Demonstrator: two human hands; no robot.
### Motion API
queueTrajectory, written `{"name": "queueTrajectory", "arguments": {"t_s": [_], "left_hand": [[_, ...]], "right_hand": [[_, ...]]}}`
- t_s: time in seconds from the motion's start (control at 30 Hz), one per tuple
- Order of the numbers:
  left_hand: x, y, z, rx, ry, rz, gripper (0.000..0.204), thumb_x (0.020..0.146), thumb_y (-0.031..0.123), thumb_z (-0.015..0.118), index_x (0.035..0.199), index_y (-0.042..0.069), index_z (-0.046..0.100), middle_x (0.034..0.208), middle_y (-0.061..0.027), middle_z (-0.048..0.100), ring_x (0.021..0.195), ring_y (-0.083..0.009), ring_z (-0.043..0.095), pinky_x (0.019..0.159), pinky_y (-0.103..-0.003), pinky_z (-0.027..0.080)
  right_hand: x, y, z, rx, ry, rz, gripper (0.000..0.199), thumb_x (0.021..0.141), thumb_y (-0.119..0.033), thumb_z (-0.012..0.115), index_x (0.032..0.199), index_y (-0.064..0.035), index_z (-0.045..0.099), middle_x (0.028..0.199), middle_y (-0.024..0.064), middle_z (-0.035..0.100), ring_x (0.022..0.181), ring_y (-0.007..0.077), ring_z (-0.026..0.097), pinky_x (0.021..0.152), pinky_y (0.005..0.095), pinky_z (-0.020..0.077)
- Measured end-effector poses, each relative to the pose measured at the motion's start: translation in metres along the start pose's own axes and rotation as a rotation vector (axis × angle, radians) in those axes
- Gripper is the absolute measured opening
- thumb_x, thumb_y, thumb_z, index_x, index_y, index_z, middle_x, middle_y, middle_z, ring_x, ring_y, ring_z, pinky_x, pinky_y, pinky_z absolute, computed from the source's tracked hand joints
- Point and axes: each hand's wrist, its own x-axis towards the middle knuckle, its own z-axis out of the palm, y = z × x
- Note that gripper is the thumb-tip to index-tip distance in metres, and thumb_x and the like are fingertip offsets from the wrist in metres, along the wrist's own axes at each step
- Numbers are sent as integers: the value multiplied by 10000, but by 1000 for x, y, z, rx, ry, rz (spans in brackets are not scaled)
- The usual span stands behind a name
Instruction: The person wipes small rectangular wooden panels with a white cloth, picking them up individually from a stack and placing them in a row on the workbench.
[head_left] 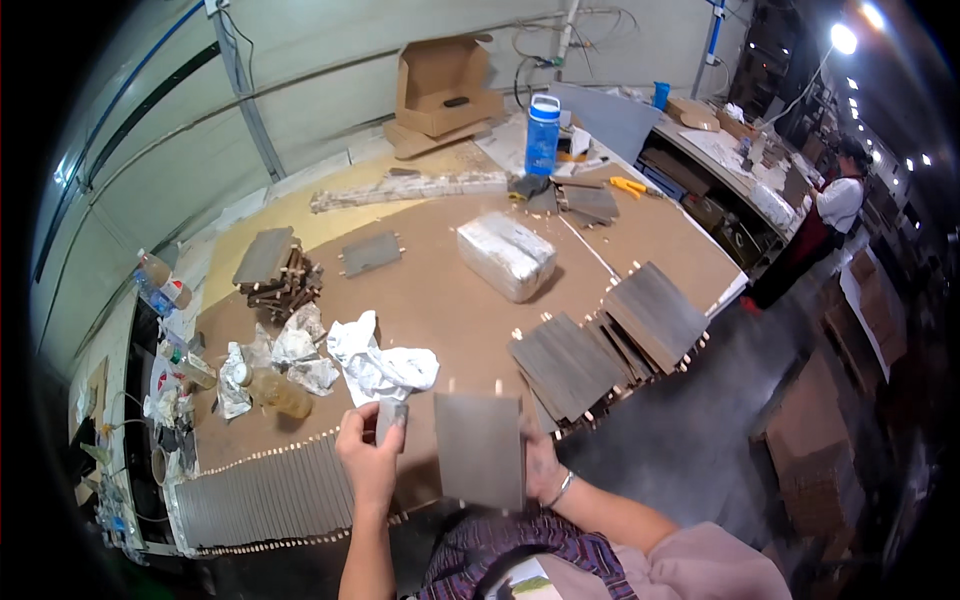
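Observation:
My right hand grips the right edge of a grey wooden panel with pale dowels sticking out of its ends. The panel is held upright in front of me, above the table's near edge. Beside it on the left, my left hand pinches a small grey block between thumb and fingers. The block and the panel are apart. Just beyond the left hand lies a crumpled white cloth. To the right, a fanned stack of similar doweled panels rests at the table edge.
A long row of panels stands along the near left edge. A white wrapped block, a panel pile and a blue water bottle are on the table. An open cardboard box stands behind. A co-worker stands at the far right.

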Motion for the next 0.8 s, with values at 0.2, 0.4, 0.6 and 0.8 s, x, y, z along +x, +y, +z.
{"name": "queueTrajectory", "arguments": {"t_s": [0.2,0.4,0.6,0.8], "left_hand": [[-34,78,-1,-190,-363,389,343,658,133,797,951,13,663,894,-110,633,787,-269,631,658,-353,532],[-30,22,-18,154,-436,260,356,633,141,773,963,55,672,913,-104,637,820,-309,616,685,-398,525],[-35,-5,-43,-232,-205,-183,282,806,152,711,1053,26,657,916,-100,663,817,-251,644,702,-360,531],[-59,10,-21,-1257,-5,-903,415,910,260,653,1228,16,545,1072,-90,646,939,-222,659,816,-384,575]], "right_hand": [[31,-32,23,60,116,-235,617,999,-532,406,1370,-45,480,1340,135,561,1200,295,562,1034,451,448],[28,-42,35,134,62,-163,598,1002,-514,402,1341,-31,504,1326,146,570,1200,298,562,1033,454,450],[30,-38,-24,236,-37,42,489,1024,-355,401,1357,-5,476,1283,177,589,1122,321,614,982,473,499],[45,24,-9,-205,266,79,506,1008,-421,454,1329,-34,507,1154,96,639,999,262,631,907,390,504]]}}
